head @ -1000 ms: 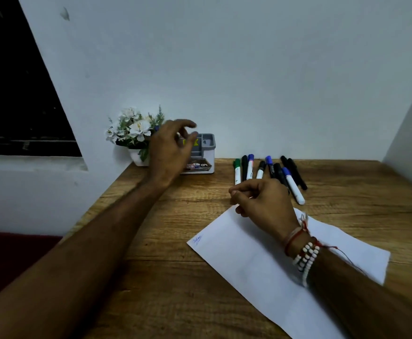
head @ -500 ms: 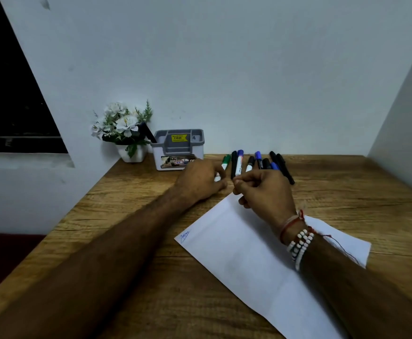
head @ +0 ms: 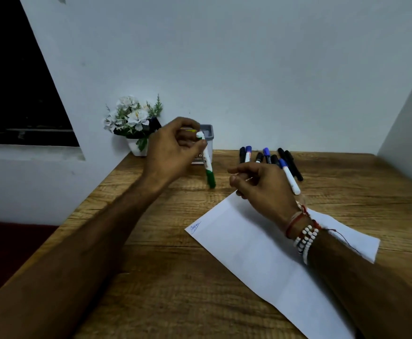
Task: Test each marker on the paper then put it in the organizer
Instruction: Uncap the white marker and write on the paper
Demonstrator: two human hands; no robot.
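Note:
My left hand (head: pixel 173 150) grips a white marker with a green cap (head: pixel 207 165), lifted off the desk with the cap pointing down. It hangs in front of the grey organizer (head: pixel 208 134), which my hand mostly hides. My right hand (head: pixel 261 189) hovers over the top corner of the white paper (head: pixel 261 253), fingers curled, holding nothing I can see. A small blue scribble (head: pixel 195 226) marks the paper's left corner. Several blue and black markers (head: pixel 271 159) lie in a row behind my right hand.
A white pot of white flowers (head: pixel 135 123) stands at the desk's back left corner, beside the organizer. The wooden desk (head: pixel 163 277) meets walls at the back and right. A dark window lies at far left.
My left hand went from the organizer to the marker row, took the green-capped marker and lifted it leftward. My right hand stayed above the paper's top corner.

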